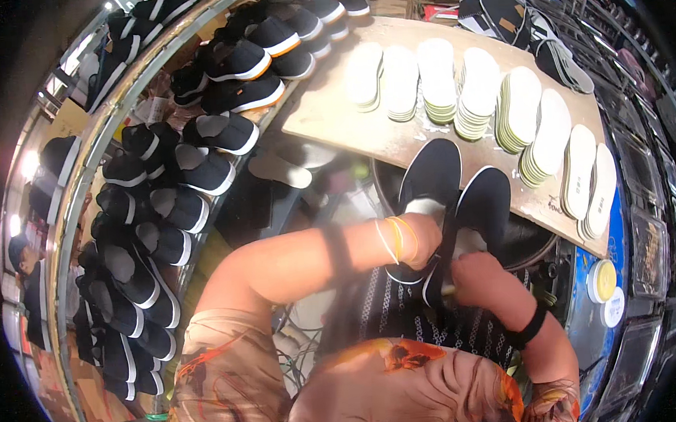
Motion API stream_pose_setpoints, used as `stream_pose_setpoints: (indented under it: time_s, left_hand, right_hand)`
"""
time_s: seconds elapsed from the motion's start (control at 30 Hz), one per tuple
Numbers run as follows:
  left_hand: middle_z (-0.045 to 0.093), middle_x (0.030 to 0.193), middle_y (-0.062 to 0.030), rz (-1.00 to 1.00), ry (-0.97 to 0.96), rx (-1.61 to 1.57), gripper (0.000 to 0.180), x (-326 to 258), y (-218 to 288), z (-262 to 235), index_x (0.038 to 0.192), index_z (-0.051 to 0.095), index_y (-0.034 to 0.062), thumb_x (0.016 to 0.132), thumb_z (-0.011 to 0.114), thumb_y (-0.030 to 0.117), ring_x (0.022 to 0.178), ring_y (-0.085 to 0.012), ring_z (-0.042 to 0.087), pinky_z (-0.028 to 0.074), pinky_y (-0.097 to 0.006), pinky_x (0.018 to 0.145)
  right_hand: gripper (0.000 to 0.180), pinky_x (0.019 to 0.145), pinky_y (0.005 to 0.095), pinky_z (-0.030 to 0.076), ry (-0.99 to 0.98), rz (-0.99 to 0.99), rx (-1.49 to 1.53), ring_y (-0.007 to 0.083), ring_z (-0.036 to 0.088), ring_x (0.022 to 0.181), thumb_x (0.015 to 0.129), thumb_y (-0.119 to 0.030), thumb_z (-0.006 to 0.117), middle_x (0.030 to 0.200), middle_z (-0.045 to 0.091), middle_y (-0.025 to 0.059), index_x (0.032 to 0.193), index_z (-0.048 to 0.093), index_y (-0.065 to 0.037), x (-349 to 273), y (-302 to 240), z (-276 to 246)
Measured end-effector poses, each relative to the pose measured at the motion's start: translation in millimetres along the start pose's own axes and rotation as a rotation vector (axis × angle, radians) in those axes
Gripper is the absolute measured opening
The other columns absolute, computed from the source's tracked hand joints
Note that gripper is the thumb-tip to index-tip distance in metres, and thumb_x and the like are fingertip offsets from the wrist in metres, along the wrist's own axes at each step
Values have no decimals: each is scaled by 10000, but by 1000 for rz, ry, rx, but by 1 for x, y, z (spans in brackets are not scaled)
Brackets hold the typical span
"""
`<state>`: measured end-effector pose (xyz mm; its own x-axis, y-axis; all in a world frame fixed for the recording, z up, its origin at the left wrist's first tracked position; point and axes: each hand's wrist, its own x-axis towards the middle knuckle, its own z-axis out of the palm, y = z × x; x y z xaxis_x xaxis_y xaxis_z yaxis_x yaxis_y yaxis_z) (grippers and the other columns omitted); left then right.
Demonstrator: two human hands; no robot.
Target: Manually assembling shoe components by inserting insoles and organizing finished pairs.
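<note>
- Currently holding a pair of dark slip-on shoes over the lap, toes pointing toward the wooden board [325, 112].
- Left hand [420, 237] closing over the heel end of the left shoe [428, 183], fingers wrapped around the pale inner lining; grip appearing firm.
- Right hand [475, 276] curling shut at the heel of the right shoe [484, 203]; possibly pinching a small yellowish item there too, though too small to identify with certainty.
- Shoes lying side by side, touching, soles down, just below the board edge.
- Judging the step in hand: working on the heel openings of the pair, probably fitting or seating the insoles.
- Stacks of white insoles [485, 92] standing in a row along the board, well within reach beyond the shoe toes.
- Finished-looking dark shoes [155, 220] piling up on the metal rack at the left.
- Judging the next move: requiring a steady left grip on the heel, with the right fingers pressing down inside the opening.
- Round lidded tubs [603, 281] sitting apart at the right.
</note>
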<state>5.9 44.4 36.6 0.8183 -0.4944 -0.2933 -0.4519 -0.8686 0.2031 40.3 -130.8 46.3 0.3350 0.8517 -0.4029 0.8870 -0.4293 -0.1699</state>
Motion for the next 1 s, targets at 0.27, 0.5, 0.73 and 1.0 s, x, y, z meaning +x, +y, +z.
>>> stream_pose_setpoints:
  time_s: [0.27, 0.5, 0.73, 1.0]
  left_hand:
    - [584, 909, -302, -435, 240, -596, 543, 8, 20, 2, 998, 470, -100, 814, 544, 406, 865, -421, 581, 460, -458, 752]
    - [582, 870, -270, -397, 502, -658, 333, 5, 4, 33, 1008, 504, -74, 818, 506, 201, 835, -439, 551, 442, -470, 748]
    - [597, 914, -201, -677, 832, -717, 372, -128, -27, 74, 1095, 485, -67, 835, 548, 192, 770, -272, 583, 470, -354, 698]
    - [605, 778, -189, -1233, 816, -767, 438, -181, -141, 170, 1078, 496, -139, 794, 572, 186, 706, -210, 572, 458, -352, 652]
  right_hand:
    - [687, 857, 411, 450, 15, 132, -40, 353, 485, 1048, 546, -231, 750, 1092, 482, 176, 1132, 464, -15, 4, -6, 7]
    - [464, 863, 385, 438, 287, -138, 483, 327, 541, 988, 629, -113, 694, 1027, 565, 160, 1062, 556, -18, -36, 21, -17]
    - [400, 852, 372, 430, 583, 323, 519, 360, 550, 965, 624, 26, 659, 1013, 583, 194, 1014, 573, 6, -55, 40, -19]
    - [357, 800, 357, 452, 319, 282, 553, 347, 580, 918, 636, 37, 642, 965, 607, 189, 990, 592, 26, 0, 26, 4]
